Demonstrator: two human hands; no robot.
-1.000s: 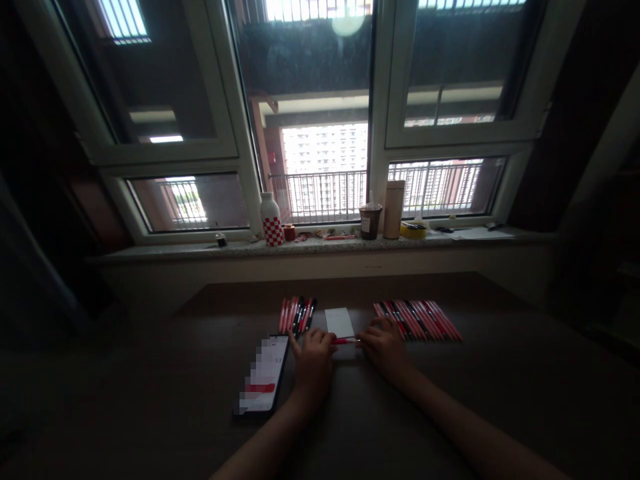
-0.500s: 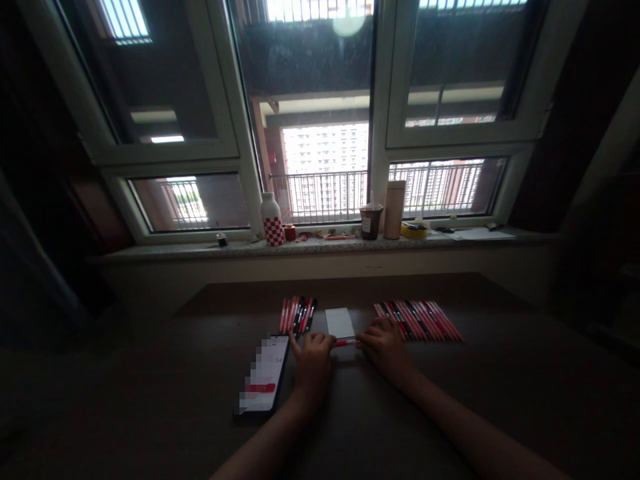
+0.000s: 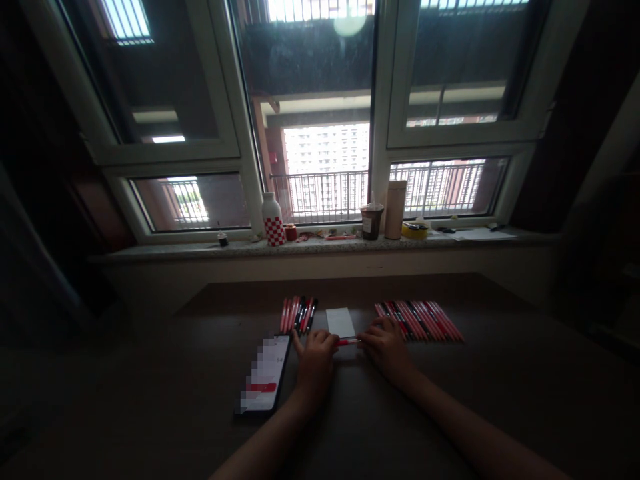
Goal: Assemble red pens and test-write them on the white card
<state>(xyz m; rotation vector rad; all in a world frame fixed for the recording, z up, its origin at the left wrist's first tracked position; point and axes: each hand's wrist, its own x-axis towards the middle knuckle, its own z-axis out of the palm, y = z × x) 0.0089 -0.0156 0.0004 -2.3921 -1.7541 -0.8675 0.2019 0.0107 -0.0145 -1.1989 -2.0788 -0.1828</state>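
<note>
Between my two hands a red pen [image 3: 349,342] lies crosswise, just in front of a small white pad of paper [image 3: 341,323]. My left hand [image 3: 318,357] is closed on the pen's left end, with its thumb side toward the paper. The fingers of my right hand [image 3: 386,348] pinch the other end. Beyond my left hand, several red and black pens [image 3: 299,315] lie side by side. A longer row of red and black pens [image 3: 419,320] is spread past my right hand, partly hidden by its fingers.
A phone [image 3: 265,377] with a lit screen lies left of my left hand on the dark table [image 3: 190,373]. On the window sill [image 3: 320,248] stand a checkered bottle [image 3: 273,220], a drink cup [image 3: 371,222], a tall tan flask [image 3: 395,210] and a yellow roll [image 3: 415,231].
Hardly anything differs. Both hands keep hold of the red pen in the same place, and the whole view has shifted very slightly.
</note>
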